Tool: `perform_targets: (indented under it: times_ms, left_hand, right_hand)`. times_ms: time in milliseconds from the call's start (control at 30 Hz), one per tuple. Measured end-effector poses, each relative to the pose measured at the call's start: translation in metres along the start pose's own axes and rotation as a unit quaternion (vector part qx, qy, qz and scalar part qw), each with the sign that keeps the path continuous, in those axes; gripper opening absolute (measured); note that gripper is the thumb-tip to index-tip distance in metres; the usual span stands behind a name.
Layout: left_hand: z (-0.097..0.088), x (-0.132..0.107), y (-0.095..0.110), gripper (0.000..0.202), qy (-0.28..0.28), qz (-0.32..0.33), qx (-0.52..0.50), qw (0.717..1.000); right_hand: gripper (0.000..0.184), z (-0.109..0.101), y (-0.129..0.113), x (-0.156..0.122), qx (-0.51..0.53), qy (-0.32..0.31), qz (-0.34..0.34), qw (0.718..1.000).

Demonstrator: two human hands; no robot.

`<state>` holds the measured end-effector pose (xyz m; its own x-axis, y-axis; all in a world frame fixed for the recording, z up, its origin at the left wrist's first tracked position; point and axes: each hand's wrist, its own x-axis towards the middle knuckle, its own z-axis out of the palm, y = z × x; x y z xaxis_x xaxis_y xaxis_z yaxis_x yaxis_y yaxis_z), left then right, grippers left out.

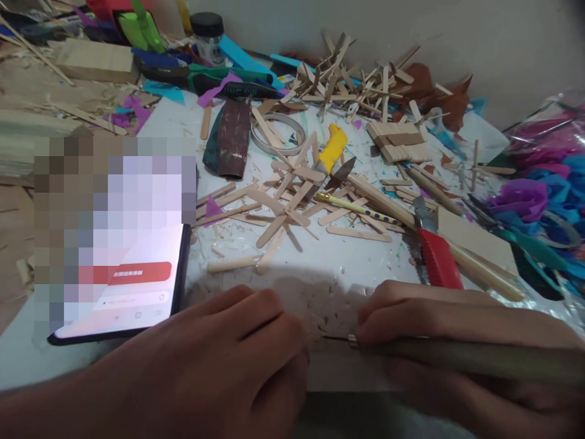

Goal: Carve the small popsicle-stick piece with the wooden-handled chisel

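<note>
My right hand [439, 329] is closed around a thick, pale handle of an awl-like tool [484, 356]. Its thin dark metal tip points left, toward my other hand. My left hand [256, 347] is closed, knuckles up, at the front edge of the white work surface [315, 274]. A small light-coloured bit shows at its fingertips, close to the tip; whatever else those fingers hold is hidden. Just beyond my right hand lies a red-handled cutter [439, 259]. A lit phone [137, 286], partly pixelated, lies beside my left forearm.
Loose craft sticks [283, 213] are strewn across the middle, with a yellow-handled knife [333, 149], a patterned pencil [361, 210] and a tape roll [278, 134]. More sticks pile up at the back [338, 79]. Scissors [525, 244] and colourful crepe paper [521, 195] lie right.
</note>
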<state>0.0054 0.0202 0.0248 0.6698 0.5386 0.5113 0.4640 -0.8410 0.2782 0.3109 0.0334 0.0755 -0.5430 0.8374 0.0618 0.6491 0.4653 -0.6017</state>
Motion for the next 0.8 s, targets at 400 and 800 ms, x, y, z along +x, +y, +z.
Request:
perform_targets:
  times_ms: [400, 800]
  left_hand:
    - [0.002, 0.006, 0.014, 0.022, -0.044, -0.052, -0.029, 0.997]
    - [-0.005, 0.002, 0.007, 0.036, -0.049, -0.082, -0.084, 0.992]
  right_hand:
    - [0.031, -0.002, 0.001, -0.01, -0.054, -0.011, 0.045, 0.997]
    - [0.01, -0.008, 0.003, 0.002, 0.015, -0.039, 0.006, 0.999]
